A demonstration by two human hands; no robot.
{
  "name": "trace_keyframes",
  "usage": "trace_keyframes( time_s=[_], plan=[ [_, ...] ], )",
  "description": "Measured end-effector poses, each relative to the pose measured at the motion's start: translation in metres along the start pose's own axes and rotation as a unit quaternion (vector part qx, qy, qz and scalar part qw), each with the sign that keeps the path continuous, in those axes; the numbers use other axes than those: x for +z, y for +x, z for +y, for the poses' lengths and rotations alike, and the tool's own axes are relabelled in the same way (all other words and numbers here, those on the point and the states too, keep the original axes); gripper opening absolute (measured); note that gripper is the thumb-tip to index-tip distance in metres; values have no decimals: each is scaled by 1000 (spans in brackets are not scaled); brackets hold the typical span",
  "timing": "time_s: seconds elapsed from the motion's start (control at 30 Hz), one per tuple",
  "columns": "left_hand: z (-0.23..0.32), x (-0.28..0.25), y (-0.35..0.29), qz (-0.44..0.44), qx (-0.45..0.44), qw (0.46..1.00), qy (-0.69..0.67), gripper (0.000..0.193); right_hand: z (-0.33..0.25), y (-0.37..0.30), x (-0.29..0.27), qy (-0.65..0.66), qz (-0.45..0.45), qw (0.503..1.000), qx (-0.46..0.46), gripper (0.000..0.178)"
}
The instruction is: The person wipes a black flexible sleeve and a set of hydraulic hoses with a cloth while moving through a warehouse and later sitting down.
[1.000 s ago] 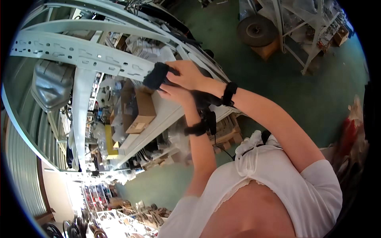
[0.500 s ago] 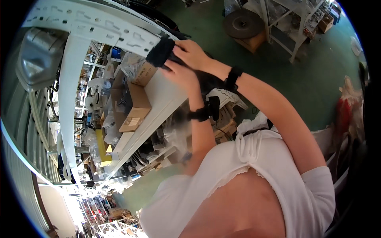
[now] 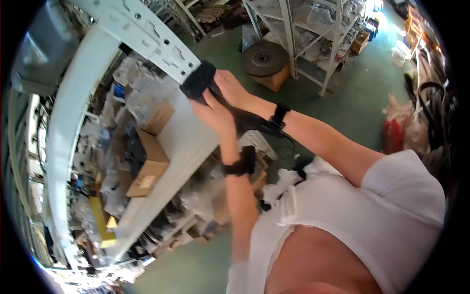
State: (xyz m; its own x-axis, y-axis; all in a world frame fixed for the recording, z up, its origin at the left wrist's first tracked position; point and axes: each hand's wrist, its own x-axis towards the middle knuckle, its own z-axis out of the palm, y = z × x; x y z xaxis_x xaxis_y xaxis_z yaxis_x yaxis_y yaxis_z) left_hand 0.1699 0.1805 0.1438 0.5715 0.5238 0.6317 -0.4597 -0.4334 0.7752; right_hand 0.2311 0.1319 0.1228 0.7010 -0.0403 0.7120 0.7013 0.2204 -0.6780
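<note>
Head view, left hand and right hand are holding a black fuzzy pad with curled fingers, the pad is meeting the end of a perforated white metal beam, a cardboard box is sitting on the pale shelf

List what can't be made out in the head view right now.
All in the head view:
End of the white perforated beam: hidden by the black fuzzy piece.
Some fingertips of the left hand and right hand: hidden by the same piece.
Silver metal tank: cut off by the fisheye rim.
Small items at lower left: lost in glare.
</note>
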Motion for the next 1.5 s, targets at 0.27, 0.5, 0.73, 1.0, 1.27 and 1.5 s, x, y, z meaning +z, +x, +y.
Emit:
trace_keyframes(
  time_s=[0.27, 0.5, 0.73, 1.0, 1.27, 1.5],
  plan=[
    [-16, -13, -3, 10, -19, 998, 55, 39, -13, -7, 8, 1, -51, 998, 44, 26],
    [-25, -18, -9, 73, -6, 994, 87, 45, -13, -7, 5, -16, -140, 990, 27, 26],
    [-30, -33, -14, 213, -102, 969, 64, 46, -36, 4, -7, -41, -273, 961, 32, 29],
    [-48, -42, -19, 251, -163, 954, -34, 46, -32, 16, -15, -5, -361, 932, 27, 33],
    [-72, -65, -37, 332, -161, 928, 51, 38, -32, -5, -3, 27, -382, 924, 13, 35],
    [-80, -47, -26, 328, -139, 930, 86, 38, -15, 1, 3, 122, -501, 855, -48, 50]
  ],
)
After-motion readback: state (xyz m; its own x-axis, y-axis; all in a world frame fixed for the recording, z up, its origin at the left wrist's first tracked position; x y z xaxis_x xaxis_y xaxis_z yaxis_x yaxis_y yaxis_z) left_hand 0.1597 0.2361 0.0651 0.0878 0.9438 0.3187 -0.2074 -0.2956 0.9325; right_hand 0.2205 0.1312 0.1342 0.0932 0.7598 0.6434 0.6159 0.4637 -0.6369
